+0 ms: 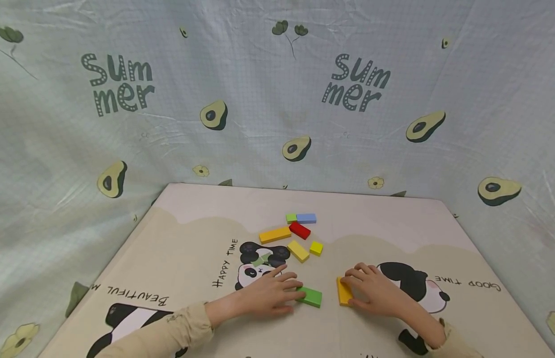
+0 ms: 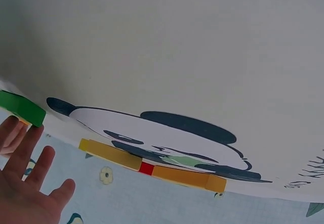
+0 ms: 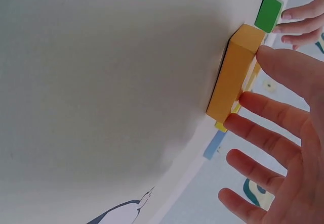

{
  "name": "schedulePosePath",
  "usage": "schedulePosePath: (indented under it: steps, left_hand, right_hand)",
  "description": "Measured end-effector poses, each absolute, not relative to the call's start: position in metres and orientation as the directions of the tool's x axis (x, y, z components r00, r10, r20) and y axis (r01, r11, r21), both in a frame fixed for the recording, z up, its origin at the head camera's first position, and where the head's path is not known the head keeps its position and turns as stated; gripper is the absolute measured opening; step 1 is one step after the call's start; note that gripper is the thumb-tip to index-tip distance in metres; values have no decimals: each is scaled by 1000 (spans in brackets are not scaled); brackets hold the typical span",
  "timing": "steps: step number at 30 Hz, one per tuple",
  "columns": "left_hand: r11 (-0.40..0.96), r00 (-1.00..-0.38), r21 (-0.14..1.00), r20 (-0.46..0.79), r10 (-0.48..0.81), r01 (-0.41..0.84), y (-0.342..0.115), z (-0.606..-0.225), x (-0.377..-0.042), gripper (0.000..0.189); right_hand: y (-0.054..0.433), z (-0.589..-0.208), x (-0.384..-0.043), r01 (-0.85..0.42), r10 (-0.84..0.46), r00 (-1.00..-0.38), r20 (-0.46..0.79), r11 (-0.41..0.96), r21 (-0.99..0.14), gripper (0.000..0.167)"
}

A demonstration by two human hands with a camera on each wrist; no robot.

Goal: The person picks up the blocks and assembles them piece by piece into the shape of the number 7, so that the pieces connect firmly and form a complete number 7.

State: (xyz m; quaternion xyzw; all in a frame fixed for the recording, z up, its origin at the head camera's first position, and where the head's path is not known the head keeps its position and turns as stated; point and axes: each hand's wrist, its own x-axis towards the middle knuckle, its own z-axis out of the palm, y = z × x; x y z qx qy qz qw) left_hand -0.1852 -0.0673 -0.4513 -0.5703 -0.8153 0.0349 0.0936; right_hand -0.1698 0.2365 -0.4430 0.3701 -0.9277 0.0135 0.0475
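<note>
Two bare hands reach over the printed table cover. The left hand point(image 1: 272, 294) has its fingers spread, with fingertips touching the left end of a green block point(image 1: 311, 297); its thumb lies apart from the block. To the right, the right hand point(image 1: 375, 291) rests its thumb and fingertips along an orange block point(image 1: 344, 292). In the right wrist view, that orange block point(image 3: 233, 72) lies flat, with thumb near one end and two fairly straight fingers near the other. The left wrist view shows the green block point(image 2: 23, 108) against a left fingertip.
Farther back lie a pale yellow block point(image 1: 298, 251), a small yellow block point(image 1: 316, 248), a long orange block point(image 1: 275, 235), a red block point(image 1: 300, 230), a light green block point(image 1: 291, 218) and a blue block point(image 1: 306, 219). A patterned curtain point(image 1: 259, 74) hangs behind the table.
</note>
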Motion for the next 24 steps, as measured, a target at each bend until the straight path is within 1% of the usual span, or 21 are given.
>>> schedulePosePath:
  steps: [3,13,18,24]
  left_hand:
    - [342,-321,-194,132,938,919,-65,-451,-186,38]
    - [337,-307,-219,160,938,916,-57,-450,-188,26]
    - [332,-297,-249,169,940,910,-52,-451,-188,20]
    - [336,-307,-229,153,939,913,-46,-451,-190,17]
  right_hand:
    - [238,-443,-171,-696,-692,-712,114,718,12,38]
    - [240,-443,-171,-723,-720,-679,143,690,44,36]
    - [240,-444,-170,-731,-727,-667,161,681,47,37]
    - [240,-445,-170,-731,-727,-663,180,680,58,37]
